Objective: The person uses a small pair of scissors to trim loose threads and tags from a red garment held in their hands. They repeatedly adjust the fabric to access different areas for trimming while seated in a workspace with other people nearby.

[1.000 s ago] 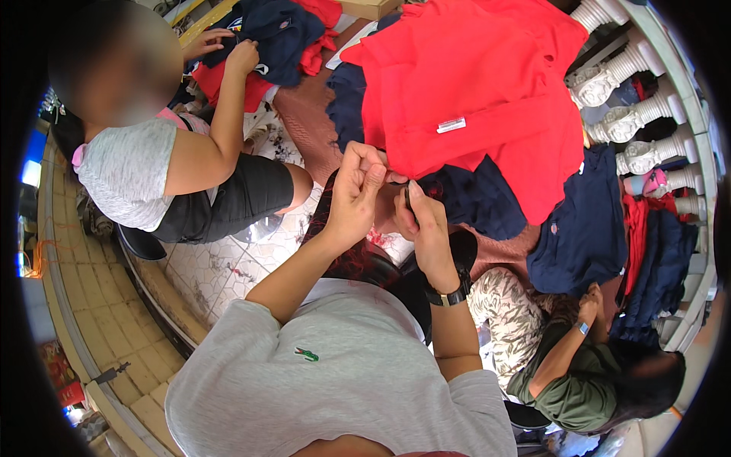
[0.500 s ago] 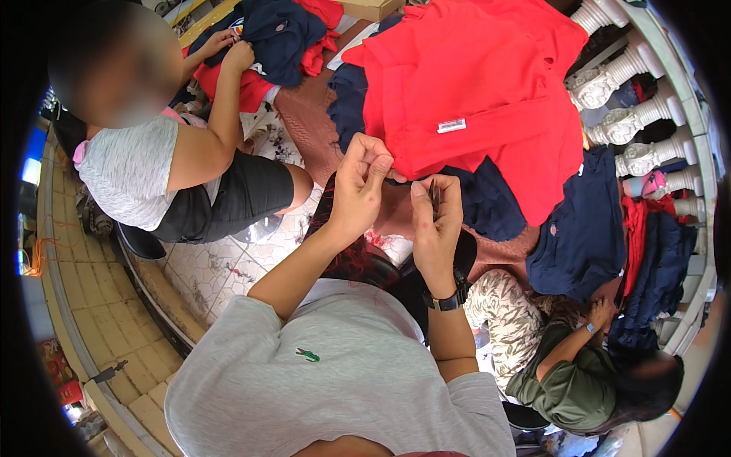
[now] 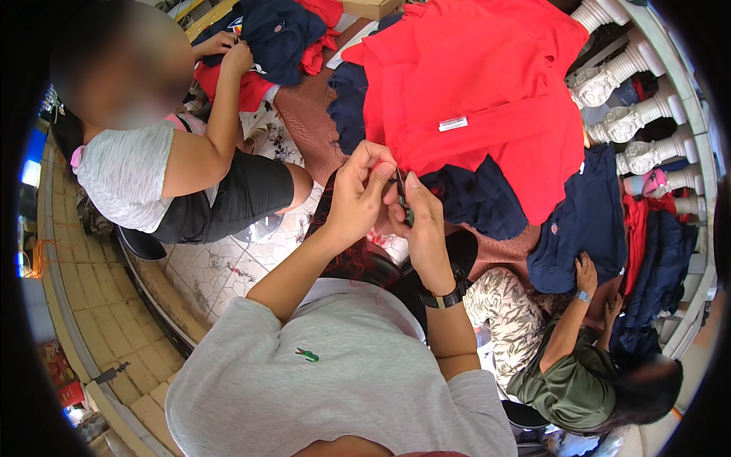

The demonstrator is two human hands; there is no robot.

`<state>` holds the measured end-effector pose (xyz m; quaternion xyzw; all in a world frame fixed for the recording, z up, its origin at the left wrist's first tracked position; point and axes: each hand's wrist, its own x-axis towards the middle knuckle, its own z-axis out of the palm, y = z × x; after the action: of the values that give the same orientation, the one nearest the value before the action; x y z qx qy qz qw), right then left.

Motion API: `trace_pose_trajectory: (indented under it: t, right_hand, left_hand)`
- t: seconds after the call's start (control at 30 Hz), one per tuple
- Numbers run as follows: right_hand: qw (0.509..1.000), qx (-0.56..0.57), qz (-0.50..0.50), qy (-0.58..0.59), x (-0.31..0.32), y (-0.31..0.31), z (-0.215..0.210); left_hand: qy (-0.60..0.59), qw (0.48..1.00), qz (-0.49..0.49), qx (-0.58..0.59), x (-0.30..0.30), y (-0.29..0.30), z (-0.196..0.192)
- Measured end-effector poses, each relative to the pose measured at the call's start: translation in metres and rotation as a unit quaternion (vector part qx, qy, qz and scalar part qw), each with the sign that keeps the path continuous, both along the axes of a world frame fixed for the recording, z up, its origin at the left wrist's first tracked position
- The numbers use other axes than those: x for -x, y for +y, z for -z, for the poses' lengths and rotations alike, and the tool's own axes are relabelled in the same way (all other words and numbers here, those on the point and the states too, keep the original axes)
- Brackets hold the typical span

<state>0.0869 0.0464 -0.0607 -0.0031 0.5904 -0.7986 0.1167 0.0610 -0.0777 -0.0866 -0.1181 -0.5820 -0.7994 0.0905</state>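
My left hand (image 3: pixel 358 190) is closed in a pinch at the near left corner of a red garment (image 3: pixel 480 84). Its fingertips hide most of the pinched edge. Close to it on the right, my right hand (image 3: pixel 426 228) is closed around small dark thread snips (image 3: pixel 401 192). Their narrow blade points up beside the left fingertips. The red garment lies spread out in front of me with a small white label (image 3: pixel 452 123) on it. Under its near edge a navy garment (image 3: pixel 483 199) shows.
At the left a seated person (image 3: pixel 190 152) works on a navy garment (image 3: pixel 278 38). Another person in a green shirt (image 3: pixel 567 381) sits at the lower right, one hand on a navy shirt (image 3: pixel 582 213). White balusters (image 3: pixel 609 84) line the right side; a brown cloth (image 3: pixel 308 114) covers the surface below.
My right hand has moved slightly left and down, and the snips' blade now stands beside my left fingertips. The person at the lower right has put a hand on the navy shirt.
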Motion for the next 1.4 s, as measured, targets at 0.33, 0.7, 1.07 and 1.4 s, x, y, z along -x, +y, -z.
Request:
trace_pose_trajectory:
  t: [0.33, 0.7, 1.07, 1.4]
  right_hand:
    - [0.997, 0.068, -0.022, -0.025, 0.017, 0.004, 0.011]
    - [0.935, -0.188, 0.194, 0.228, 0.016, 0.003, 0.006]
    - [0.818, -0.339, 0.253, 0.389, 0.026, 0.000, -0.009]
    - [0.967, -0.087, 0.136, 0.195, 0.039, 0.006, -0.009]
  left_hand:
    - [0.046, 0.992, -0.028, 0.112, 0.000, 0.000, 0.005]
    - [-0.005, 1.000, 0.022, 0.004, 0.029, -0.004, 0.003]
    - [0.007, 0.998, -0.016, 0.061, 0.020, 0.000, -0.007]
    - [0.022, 0.999, -0.026, 0.031, 0.014, 0.004, -0.016]
